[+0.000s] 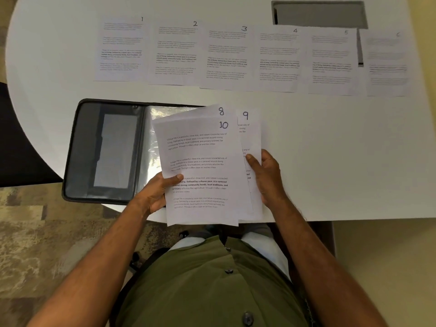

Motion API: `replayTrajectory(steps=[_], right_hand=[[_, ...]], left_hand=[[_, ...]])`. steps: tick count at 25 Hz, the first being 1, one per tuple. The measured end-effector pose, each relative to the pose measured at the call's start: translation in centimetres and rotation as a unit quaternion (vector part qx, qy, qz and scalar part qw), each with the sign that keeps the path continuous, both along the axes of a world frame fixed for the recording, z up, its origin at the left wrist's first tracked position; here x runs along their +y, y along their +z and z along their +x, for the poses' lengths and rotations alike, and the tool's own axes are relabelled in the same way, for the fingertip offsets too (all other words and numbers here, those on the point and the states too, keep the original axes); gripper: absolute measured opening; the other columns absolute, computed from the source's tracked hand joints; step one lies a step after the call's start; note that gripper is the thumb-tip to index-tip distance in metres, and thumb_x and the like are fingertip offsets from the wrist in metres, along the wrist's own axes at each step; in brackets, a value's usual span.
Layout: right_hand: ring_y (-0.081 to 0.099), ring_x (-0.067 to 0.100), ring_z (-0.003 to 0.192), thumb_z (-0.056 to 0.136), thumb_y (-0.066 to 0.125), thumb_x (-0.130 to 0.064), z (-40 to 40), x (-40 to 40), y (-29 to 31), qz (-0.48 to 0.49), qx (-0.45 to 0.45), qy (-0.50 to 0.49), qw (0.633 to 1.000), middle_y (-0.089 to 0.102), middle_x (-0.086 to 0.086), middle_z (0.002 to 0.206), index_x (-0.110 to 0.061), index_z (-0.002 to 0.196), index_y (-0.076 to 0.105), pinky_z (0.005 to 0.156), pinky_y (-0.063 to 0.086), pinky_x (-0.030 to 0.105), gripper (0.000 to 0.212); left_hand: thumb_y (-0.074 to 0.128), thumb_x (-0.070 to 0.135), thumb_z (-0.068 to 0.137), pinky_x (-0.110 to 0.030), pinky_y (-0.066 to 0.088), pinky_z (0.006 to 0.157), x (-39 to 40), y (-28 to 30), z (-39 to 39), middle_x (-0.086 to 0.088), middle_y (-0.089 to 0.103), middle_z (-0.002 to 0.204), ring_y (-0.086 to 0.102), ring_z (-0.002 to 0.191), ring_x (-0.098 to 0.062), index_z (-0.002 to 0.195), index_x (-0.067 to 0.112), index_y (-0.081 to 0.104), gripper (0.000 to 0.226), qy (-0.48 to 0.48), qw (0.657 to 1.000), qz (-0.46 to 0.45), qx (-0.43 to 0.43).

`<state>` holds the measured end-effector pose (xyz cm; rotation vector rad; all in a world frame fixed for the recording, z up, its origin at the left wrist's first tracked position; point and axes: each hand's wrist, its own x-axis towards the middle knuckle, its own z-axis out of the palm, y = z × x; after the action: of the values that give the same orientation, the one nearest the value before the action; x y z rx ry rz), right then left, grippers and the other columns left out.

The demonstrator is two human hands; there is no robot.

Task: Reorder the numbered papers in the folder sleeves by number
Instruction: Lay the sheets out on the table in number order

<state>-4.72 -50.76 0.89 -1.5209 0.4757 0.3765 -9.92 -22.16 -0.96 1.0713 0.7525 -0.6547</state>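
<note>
Papers 1 (pixel 121 49), 2 (pixel 175 55), 3 (pixel 226 59), 4 (pixel 278 61), 5 (pixel 331 63) and 6 (pixel 387 67) lie in a row across the far side of the white table (pixel 342 149). The black folder (pixel 106 152) lies open at the near left, its clear sleeves (pixel 151 142) partly under the held sheets. My left hand (pixel 158 192) grips paper 10 (pixel 203 166) at its left edge, with paper 8 (pixel 212 112) showing behind it. My right hand (pixel 266 175) holds paper 9 (pixel 250 128) by its right edge.
A grey cable hatch (pixel 318 14) is set into the table at the far right, behind papers 5 and 6. A dark chair (pixel 21 142) stands at the left edge. Patterned carpet (pixel 47 244) shows below the table's near edge.
</note>
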Motion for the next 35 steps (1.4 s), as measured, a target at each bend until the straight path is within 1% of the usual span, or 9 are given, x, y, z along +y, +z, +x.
replayTrajectory(steps=[4,7,10,16,21,24,26,31,35], right_hand=[[0.064,0.009,0.112,0.096,0.070,-0.015,-0.1,0.0,0.5,-0.037,-0.061,0.004,0.997,0.058,0.002,0.130,-0.031,0.136,0.035,0.077,0.057,0.017,0.056],[0.058,-0.006,0.113,0.100,0.065,-0.021,0.0,-0.1,0.3,-0.095,-0.087,0.037,0.991,0.061,-0.003,0.131,-0.023,0.130,0.053,0.090,0.052,0.012,0.032],[0.066,-0.008,0.092,0.105,0.056,-0.028,0.1,-0.4,0.2,-0.066,-0.034,0.049,0.996,0.070,-0.001,0.115,-0.018,0.115,0.070,0.078,0.051,0.010,0.019],[0.064,-0.008,0.077,0.092,0.077,-0.022,0.3,-1.0,-0.8,-0.089,-0.017,0.041,0.995,0.072,0.003,0.099,-0.009,0.096,0.072,0.068,0.047,0.006,0.014],[0.071,0.009,0.086,0.089,0.080,-0.022,0.6,-1.6,-0.7,-0.033,0.013,-0.007,0.999,0.074,0.002,0.092,-0.011,0.087,0.071,0.079,0.059,0.026,0.014],[0.069,-0.007,0.086,0.092,0.076,-0.019,1.2,-2.9,-0.6,-0.027,0.007,-0.030,0.999,0.071,-0.009,0.098,-0.009,0.091,0.070,0.075,0.053,0.012,0.012],[0.071,0.007,0.090,0.092,0.076,-0.024,1.8,-4.6,-1.5,-0.029,0.006,-0.050,0.998,0.073,-0.006,0.108,-0.016,0.088,0.069,0.072,0.057,0.022,0.012],[0.059,0.004,0.072,0.095,0.072,-0.021,3.8,-11.2,-4.2,-0.166,-0.033,-0.148,0.975,0.065,-0.004,0.084,-0.020,0.088,0.061,0.070,0.048,0.021,0.012],[0.061,0.017,0.086,0.095,0.069,-0.024,5.2,-16.5,-7.3,-0.256,-0.001,-0.173,0.951,0.066,0.004,0.096,-0.012,0.101,0.066,0.075,0.051,0.027,0.014]], left_hand=[[0.065,0.009,0.090,-0.056,0.059,0.090,-0.3,0.0,0.1,-0.020,0.070,0.126,0.068,0.115,-0.040,0.131,0.012,0.060,0.042,-0.016,1.000,-0.009,0.001],[0.062,0.006,0.095,-0.056,0.060,0.088,-0.6,-0.2,0.3,-0.019,0.070,0.126,0.068,0.115,-0.040,0.132,0.012,0.060,0.038,-0.015,1.000,-0.004,0.000],[0.064,0.009,0.093,-0.057,0.059,0.089,-0.8,-0.4,0.6,-0.019,0.070,0.127,0.068,0.115,-0.040,0.136,0.013,0.058,0.043,-0.014,1.000,0.005,-0.004],[0.063,0.006,0.096,-0.055,0.060,0.089,-1.0,-0.6,0.9,-0.017,0.071,0.126,0.069,0.115,-0.039,0.133,0.013,0.060,0.038,-0.011,1.000,0.020,-0.008],[0.062,0.004,0.096,-0.053,0.060,0.091,-2.0,-0.7,1.4,-0.018,0.070,0.126,0.069,0.115,-0.038,0.133,0.011,0.060,0.037,0.001,1.000,0.011,-0.022],[0.064,0.004,0.095,-0.054,0.059,0.092,-2.8,-0.9,2.1,-0.017,0.070,0.127,0.069,0.115,-0.038,0.137,0.009,0.058,0.042,0.009,1.000,0.013,-0.026],[0.065,0.004,0.095,-0.052,0.060,0.090,-3.4,-0.9,2.6,-0.015,0.071,0.125,0.070,0.112,-0.036,0.135,0.010,0.059,0.041,0.018,0.999,0.021,-0.033],[0.065,0.002,0.095,-0.043,0.064,0.076,-5.0,-0.5,4.0,-0.011,0.077,0.112,0.075,0.100,-0.031,0.120,0.014,0.066,0.029,0.041,0.996,0.067,-0.047],[0.067,0.004,0.094,-0.042,0.063,0.076,-5.9,-0.2,4.9,-0.012,0.076,0.113,0.075,0.101,-0.032,0.127,0.011,0.064,0.033,0.051,0.992,0.104,-0.051]])
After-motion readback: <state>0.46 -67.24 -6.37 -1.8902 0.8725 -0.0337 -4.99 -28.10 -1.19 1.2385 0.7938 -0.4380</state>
